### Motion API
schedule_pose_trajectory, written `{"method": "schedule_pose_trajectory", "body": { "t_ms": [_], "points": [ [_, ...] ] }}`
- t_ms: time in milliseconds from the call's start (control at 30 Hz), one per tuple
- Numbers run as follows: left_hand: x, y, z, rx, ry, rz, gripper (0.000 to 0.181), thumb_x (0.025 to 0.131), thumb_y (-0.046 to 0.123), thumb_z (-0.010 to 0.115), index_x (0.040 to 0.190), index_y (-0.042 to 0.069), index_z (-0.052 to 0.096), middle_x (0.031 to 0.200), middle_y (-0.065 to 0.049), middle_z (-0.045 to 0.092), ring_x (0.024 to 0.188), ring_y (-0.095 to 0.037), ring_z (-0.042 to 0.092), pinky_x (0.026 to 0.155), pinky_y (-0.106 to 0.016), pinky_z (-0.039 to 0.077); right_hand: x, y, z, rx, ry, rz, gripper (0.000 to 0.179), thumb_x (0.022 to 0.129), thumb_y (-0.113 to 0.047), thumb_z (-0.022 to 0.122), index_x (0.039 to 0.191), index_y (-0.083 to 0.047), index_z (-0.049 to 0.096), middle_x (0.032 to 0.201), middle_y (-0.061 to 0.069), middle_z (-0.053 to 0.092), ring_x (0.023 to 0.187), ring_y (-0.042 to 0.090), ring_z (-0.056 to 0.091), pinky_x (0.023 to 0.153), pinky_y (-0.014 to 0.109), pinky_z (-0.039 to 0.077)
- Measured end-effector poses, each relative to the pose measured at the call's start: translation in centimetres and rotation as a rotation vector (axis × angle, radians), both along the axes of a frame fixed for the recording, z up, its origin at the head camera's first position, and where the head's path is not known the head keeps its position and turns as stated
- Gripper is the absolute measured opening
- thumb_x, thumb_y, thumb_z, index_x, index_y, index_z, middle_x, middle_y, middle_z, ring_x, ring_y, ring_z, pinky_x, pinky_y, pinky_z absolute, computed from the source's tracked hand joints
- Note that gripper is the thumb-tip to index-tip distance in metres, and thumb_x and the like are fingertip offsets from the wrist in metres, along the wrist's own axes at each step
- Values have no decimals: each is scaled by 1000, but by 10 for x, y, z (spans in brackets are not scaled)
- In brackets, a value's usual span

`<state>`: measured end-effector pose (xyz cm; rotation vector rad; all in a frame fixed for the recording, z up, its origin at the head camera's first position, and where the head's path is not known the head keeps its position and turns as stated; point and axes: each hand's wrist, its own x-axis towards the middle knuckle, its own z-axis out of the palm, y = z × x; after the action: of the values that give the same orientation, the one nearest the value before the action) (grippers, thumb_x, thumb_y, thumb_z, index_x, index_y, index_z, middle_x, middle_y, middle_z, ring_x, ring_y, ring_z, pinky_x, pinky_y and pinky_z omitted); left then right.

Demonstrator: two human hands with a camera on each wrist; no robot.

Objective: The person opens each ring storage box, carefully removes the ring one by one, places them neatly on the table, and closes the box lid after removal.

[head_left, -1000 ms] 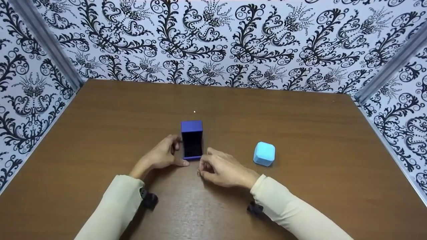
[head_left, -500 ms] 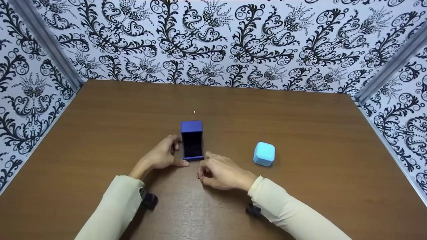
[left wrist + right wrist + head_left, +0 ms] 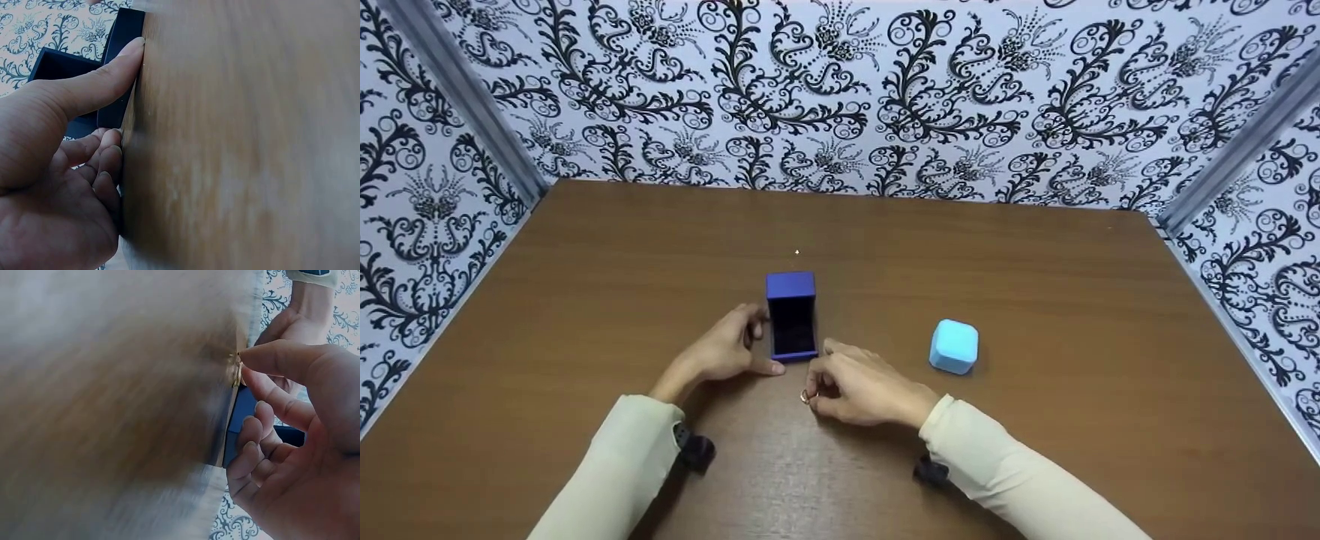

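A blue ring box (image 3: 791, 285) stands with its lid raised and its dark inside facing me. My left hand (image 3: 726, 346) holds it from the left, thumb across the front of the base and fingers at the side. In the left wrist view the thumb (image 3: 107, 84) lies along the dark base of the box (image 3: 121, 42). Just in front of the box, my right hand (image 3: 866, 386) pinches a small gold ring (image 3: 805, 397) between thumb and index finger, close over the table. The ring (image 3: 237, 374) shows at the fingertips in the right wrist view, the other fingers loosely curled.
A closed light-blue box (image 3: 955, 346) with rounded corners stands to the right of my right hand. The brown wooden table (image 3: 1072, 315) meets patterned black-and-white walls (image 3: 840, 90) at the back and sides. A tiny white speck (image 3: 797, 252) shows behind the ring box.
My right hand has drawn slightly back from the box, toward me, with the ring, and more of the ring shows. The left hand and both boxes have hardly moved.
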<state>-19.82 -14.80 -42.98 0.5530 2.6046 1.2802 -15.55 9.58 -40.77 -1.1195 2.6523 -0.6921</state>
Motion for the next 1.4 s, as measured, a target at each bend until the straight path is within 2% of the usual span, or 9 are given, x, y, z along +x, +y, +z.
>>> {"method": "schedule_pose_trajectory", "body": {
  "t_ms": [200,433,600,833,1033,1167,1267,1400],
  "points": [
    [0,-1,-2,13,10,-10,61,73,14,93,113,-7,53,91,-7,47,80,-21,45,72,-31,38,-7,2,3,-58,-25,-33,10,90,-28,77,93,-19,74,88,-3,58,81,10,51,73,29,43],
    [-1,0,-1,6,2,1,63,72,15,93,114,-7,52,92,-8,48,81,-21,46,73,-32,39,-21,7,6,-214,-32,-84,10,90,-20,78,95,-12,74,84,-1,61,78,11,57,70,28,48],
    [0,0,0,6,-1,6,63,71,15,94,114,-7,52,93,-9,48,82,-22,46,73,-34,40,-33,12,10,-344,-136,-155,12,91,-19,77,97,-9,73,80,-4,61,71,11,56,65,26,48],
    [0,0,-1,18,5,6,61,71,14,94,112,-5,53,93,-9,48,83,-22,46,74,-35,39,-49,13,16,-469,-263,-279,19,92,-23,77,102,-7,73,81,1,66,72,17,58,64,26,46],
    [0,-1,-1,31,7,-7,61,72,13,93,114,-6,53,92,-8,47,82,-22,45,74,-32,39,-58,10,18,-521,-355,-402,28,92,-31,76,105,-6,72,87,4,66,82,26,62,67,28,47],
    [0,-1,-1,38,-2,-7,62,72,13,93,116,-7,54,92,-8,47,82,-22,45,73,-31,38,-64,8,19,-548,-407,-468,35,93,-36,75,111,-6,72,93,11,67,88,36,64,73,37,51],
    [0,-1,0,35,-9,-1,63,73,13,93,117,-7,54,93,-8,47,82,-22,45,74,-33,39,-69,5,19,-548,-436,-500,41,94,-40,73,116,-6,72,96,16,68,86,36,65,75,42,52],
    [1,-1,0,28,-5,-2,64,73,13,93,119,-8,53,94,-9,48,83,-22,46,75,-34,39,-74,2,17,-544,-479,-525,47,95,-46,70,119,-6,71,98,19,67,82,31,64,72,39,51]
  ]
}}
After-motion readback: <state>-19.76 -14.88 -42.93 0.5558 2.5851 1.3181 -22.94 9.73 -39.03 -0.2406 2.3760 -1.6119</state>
